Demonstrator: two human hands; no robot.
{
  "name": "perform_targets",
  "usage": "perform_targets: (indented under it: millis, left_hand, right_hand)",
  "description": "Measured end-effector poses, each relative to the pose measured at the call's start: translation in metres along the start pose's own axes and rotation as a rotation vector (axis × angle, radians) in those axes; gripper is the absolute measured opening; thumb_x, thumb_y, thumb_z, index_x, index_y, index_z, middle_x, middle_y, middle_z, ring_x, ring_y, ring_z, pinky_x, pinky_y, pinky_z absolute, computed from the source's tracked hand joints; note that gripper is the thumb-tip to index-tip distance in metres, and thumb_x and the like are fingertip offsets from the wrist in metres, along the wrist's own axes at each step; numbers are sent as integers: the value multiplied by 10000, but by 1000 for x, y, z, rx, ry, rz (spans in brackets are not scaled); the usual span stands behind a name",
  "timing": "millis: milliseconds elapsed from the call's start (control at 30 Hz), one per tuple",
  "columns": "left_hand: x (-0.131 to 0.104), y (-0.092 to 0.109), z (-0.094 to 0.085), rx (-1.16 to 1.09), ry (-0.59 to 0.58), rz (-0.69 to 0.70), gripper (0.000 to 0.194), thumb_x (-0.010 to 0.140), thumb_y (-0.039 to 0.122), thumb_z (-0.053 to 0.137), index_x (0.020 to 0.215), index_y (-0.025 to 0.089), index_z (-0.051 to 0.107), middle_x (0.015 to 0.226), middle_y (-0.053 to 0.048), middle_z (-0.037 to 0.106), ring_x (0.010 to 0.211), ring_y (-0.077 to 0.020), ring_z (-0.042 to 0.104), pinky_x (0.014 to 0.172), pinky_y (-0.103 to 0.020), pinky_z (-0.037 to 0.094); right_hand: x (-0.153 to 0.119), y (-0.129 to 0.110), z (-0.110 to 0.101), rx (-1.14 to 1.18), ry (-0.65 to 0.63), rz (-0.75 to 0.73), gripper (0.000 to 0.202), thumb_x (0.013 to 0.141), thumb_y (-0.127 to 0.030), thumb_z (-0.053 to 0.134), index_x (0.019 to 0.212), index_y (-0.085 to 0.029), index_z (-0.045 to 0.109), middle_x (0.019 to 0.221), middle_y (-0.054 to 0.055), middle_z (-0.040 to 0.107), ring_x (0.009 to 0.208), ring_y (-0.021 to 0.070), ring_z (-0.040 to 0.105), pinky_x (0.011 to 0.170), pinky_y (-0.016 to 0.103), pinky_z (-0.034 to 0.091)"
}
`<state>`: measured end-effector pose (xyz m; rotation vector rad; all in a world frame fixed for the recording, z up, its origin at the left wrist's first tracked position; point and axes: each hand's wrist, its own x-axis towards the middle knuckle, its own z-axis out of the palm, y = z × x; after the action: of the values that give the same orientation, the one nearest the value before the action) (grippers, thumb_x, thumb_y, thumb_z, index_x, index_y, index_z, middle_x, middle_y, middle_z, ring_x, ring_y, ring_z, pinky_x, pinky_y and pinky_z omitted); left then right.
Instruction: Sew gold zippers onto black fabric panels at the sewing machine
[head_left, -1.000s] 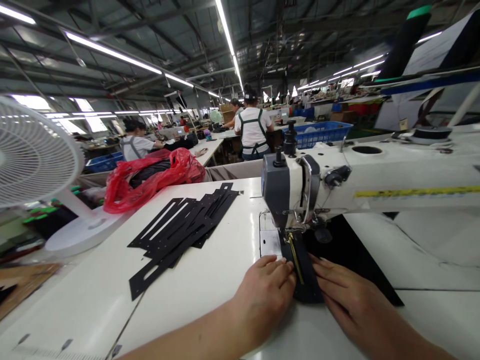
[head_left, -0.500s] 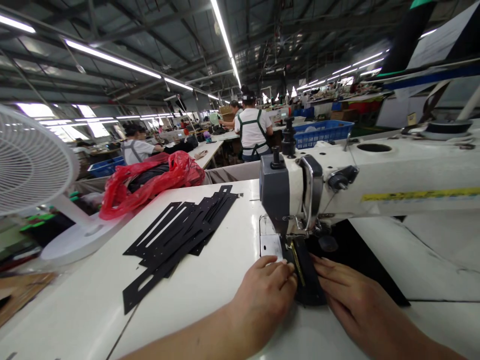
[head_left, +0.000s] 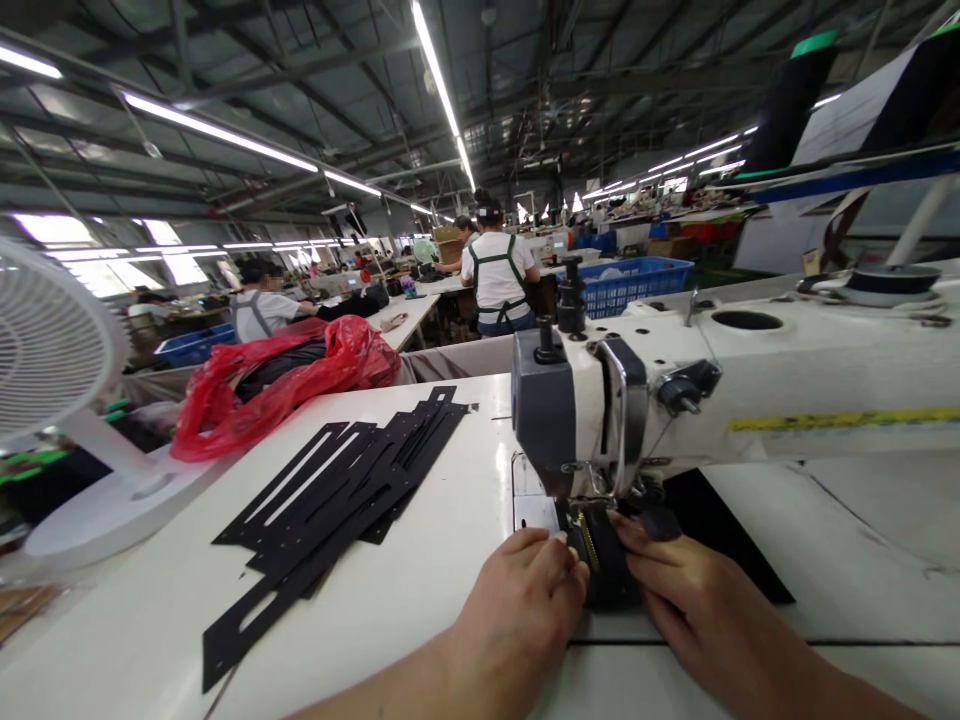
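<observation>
A black fabric piece with a gold-toothed zipper [head_left: 589,545] lies under the needle area of the sewing machine [head_left: 547,400]. My left hand [head_left: 525,595] grips its left edge, fingers curled and pressed together beside the metal plate [head_left: 536,512]. On the opposite edge, my right hand [head_left: 694,590] pinches the piece, its fingertips close to the presser foot. Both hands partly cover the fabric, and the needle itself cannot be made out. Behind the right hand a flat black panel [head_left: 731,540] rests on the machine table.
Flat black slotted strips [head_left: 330,500] lie in an overlapping pile on the white table [head_left: 442,560]. Beyond them are a red plastic bag [head_left: 360,350] and a white fan [head_left: 60,340]. A blue crate [head_left: 637,283] stands behind the machine; co-workers [head_left: 499,265] sit farther back.
The view has tilted and shifted slightly, so the pile sits lower and farther left. The zipper piece has slid a little farther under the machine, both hands moving with it.
</observation>
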<state>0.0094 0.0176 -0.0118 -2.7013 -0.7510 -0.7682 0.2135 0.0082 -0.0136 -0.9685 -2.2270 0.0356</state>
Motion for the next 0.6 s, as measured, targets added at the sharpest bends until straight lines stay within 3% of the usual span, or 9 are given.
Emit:
perform_targets:
  millis: [233, 333, 600]
  left_hand:
    - [3, -6, 4, -16, 9, -7, 248, 944, 162, 352, 924, 96, 591, 737, -64, 595, 736, -173, 603, 747, -317, 542]
    - [6, -10, 6, -5, 7, -12, 233, 940, 173, 373, 915, 98, 592, 737, -62, 586, 722, -171, 591, 746, -320, 537]
    - [7, -15, 3, -69, -112, -53, 200, 913, 164, 408, 966, 99, 590, 809, -87, 585, 845, -209, 582, 773, -346, 528]
  right_hand:
    - [7, 6, 4, -28, 14, 23, 307, 761, -48, 394, 783, -205, 657, 904, 63, 685, 897, 188, 645, 799, 292, 536]
    - [8, 9, 6, -41, 28, 25, 327, 751, -36, 391, 824, -209, 659, 889, 57, 684, 871, 180, 648, 772, 279, 535]
    - [11, 23, 14, -52, -13, 44, 292, 752, -62, 404, 827, -207, 645, 830, 48, 677, 795, 183, 652, 719, 281, 527]
